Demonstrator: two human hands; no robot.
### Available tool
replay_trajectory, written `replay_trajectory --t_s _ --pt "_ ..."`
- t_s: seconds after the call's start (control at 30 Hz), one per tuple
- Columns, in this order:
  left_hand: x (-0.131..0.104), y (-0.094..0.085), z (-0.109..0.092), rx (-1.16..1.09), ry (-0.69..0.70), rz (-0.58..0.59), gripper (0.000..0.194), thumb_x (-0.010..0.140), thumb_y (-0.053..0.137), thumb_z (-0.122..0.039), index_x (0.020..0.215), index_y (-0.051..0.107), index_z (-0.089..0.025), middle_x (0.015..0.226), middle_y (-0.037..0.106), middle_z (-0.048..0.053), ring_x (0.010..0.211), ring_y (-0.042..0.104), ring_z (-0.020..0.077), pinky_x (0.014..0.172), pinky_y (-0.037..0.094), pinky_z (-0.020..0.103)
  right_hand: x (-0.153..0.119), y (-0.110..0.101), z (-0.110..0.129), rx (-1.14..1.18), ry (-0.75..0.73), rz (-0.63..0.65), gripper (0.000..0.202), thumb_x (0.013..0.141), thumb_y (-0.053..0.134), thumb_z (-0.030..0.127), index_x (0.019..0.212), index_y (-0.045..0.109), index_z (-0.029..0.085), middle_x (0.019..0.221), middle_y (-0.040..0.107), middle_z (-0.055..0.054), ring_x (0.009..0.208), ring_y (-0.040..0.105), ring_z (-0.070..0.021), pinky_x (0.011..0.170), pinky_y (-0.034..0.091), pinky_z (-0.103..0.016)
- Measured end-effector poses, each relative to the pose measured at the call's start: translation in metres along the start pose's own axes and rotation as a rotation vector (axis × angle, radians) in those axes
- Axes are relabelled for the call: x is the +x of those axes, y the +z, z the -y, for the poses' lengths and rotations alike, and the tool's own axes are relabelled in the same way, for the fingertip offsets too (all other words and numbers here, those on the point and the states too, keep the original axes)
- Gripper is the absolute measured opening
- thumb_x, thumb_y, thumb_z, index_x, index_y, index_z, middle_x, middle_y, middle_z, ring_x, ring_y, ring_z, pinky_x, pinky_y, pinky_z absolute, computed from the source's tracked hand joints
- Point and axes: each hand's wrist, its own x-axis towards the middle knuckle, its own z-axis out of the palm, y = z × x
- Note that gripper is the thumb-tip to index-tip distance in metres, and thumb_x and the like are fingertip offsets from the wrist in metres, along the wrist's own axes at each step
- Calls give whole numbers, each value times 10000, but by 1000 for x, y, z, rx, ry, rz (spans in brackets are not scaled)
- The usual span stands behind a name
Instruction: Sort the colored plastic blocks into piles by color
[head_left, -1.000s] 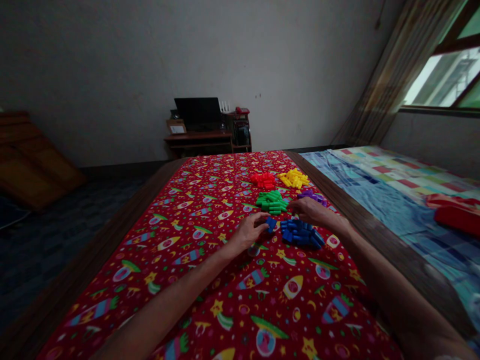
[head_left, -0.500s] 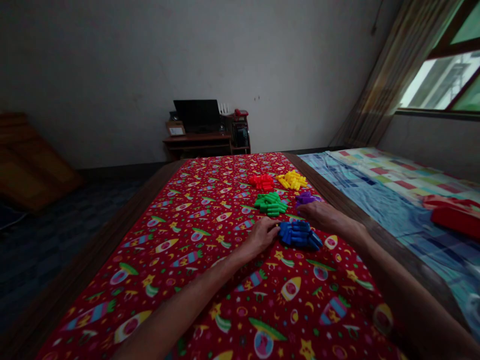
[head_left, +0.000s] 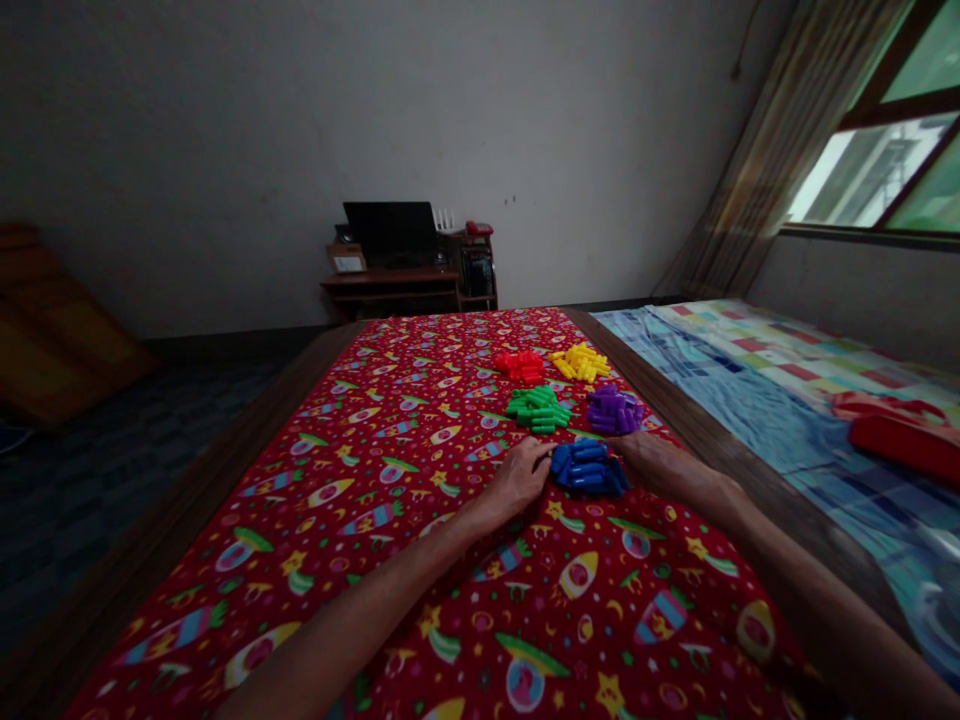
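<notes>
A pile of blue pieces lies on the red patterned cloth, between my two hands. My left hand rests at the pile's left edge, fingertips against it. At its right edge is my right hand, its fingers stretched toward the blue pieces. Beyond them lie a green pile and a purple pile. Farther back are a red pile and a yellow pile. Neither hand visibly holds a piece.
The table's brown wooden edge runs along the right. A bed with a red bag on it stands beyond. A desk bearing a black monitor is against the wall.
My right hand has moved from the purple pile toward me, to the blue pile's right side, uncovering the purple pieces. The blue pile looks more compact. My left hand has barely moved.
</notes>
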Motion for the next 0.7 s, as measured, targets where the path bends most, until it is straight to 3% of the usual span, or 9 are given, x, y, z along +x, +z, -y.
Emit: replay_trajectory --t_s 0.17,0.33,0.47,0.7 --pt "-10 -11 9 -7 8 -30 310 889 453 -181 1095 685 -178 952 666 76 889 603 189 815 497 316 11 -19 -30 -59 236 -205 231 747 516 142 856 715 187 732 694 -56 646 613 -174 584 403 -243" --pt "-24 -29 23 -3 3 -35 320 865 470 -163 1097 690 -175 987 673 80 922 622 185 850 506 317 34 -29 -76 344 614 -769 317 741 430 220 847 725 172 645 686 -34 574 609 -163 574 436 -251" --pt "-36 -51 37 14 -55 -39 316 850 464 -166 1047 710 -184 973 675 75 880 633 172 808 525 301 47 -9 -107 565 783 -1079 296 683 431 245 776 694 145 570 632 -31 527 570 -164 546 428 -268" --pt "-67 -90 68 5 -109 -94 316 844 425 -206 963 717 -183 879 682 59 670 634 131 693 547 271 67 42 -130 901 780 -1210 266 636 463 316 771 640 170 564 588 15 485 509 -124 476 377 -232"
